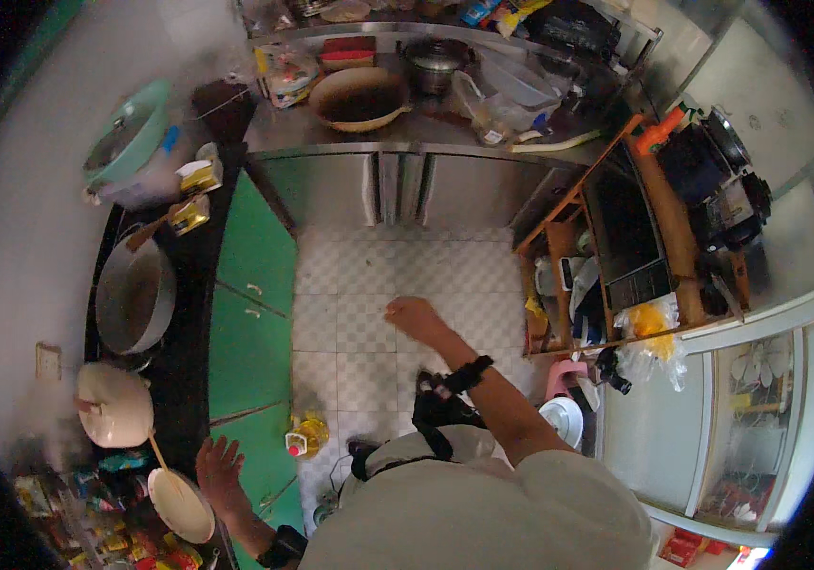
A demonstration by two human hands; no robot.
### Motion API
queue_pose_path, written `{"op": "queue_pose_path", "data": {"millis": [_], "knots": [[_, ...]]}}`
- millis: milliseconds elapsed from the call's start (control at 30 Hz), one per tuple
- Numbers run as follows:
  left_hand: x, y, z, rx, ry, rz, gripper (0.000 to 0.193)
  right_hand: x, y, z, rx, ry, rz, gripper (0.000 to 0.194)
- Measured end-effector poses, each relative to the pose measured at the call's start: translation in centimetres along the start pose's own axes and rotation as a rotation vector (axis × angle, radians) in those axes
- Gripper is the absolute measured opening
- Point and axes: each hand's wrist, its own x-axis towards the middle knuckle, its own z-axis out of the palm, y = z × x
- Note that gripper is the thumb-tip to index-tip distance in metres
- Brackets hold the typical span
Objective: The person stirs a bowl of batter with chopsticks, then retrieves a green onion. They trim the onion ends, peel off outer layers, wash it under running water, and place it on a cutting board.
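Observation:
My left hand (223,476) is at the lower left, beside the edge of the black counter, its fingers apart and nothing seen in it. A cream plate (180,507) with chopsticks lying across it is just left of that hand, below a lidded cream pot (115,406). Over the tiled floor, near the middle of the view, my right hand (413,319) is held out with its fingers curled; nothing shows in it. Both wrists wear black bands. A large wok (135,296) sits farther up the left counter, with a wooden spatula (154,231) near its top rim.
Green cabinet doors (250,342) line the left. An oil bottle (306,436) stands on the floor beside them. The far steel counter (435,132) holds a brown basin (359,100) and a lidded pot (437,64). At right are a wooden shelf unit (670,235) and a pink stool (564,376).

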Motion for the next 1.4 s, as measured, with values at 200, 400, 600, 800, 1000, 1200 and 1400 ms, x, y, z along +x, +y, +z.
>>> {"op": "queue_pose_path", "data": {"millis": [200, 400, 600, 800, 1000, 1200, 1400], "knots": [[3.6, 0.4, 13.9, 0.129, -0.104, -0.121, 0.041, 3.4, 8.1, -15.8, 0.049, 0.388, 0.243, 0.025], [9.0, 0.6, 22.5, 0.115, -0.170, -0.116, 0.040, 9.5, 13.1, -26.6, 0.407, 0.585, 0.301, 0.022], [17.5, 0.8, 31.0, 0.065, -0.219, -0.112, 0.040, 17.9, 17.9, -35.4, 0.169, 0.787, 0.386, 0.019], [24.2, 2.7, 39.1, 0.156, -0.264, -0.120, 0.041, 26.6, 23.1, -43.9, -0.889, 0.421, 0.485, 0.015], [26.5, 4.3, 45.6, 0.263, -0.210, -0.080, 0.042, 33.6, 33.4, -48.1, -1.022, 0.371, 0.496, 0.017], [24.7, 2.3, 51.9, 0.244, 0.031, -0.294, 0.043, 39.3, 35.9, -53.0, -0.484, 0.308, 0.752, 0.041], [22.6, 0.0, 58.9, 0.285, -0.055, -0.325, 0.040, 39.7, 35.7, -51.9, -0.437, 0.715, 0.707, 0.063]]}}
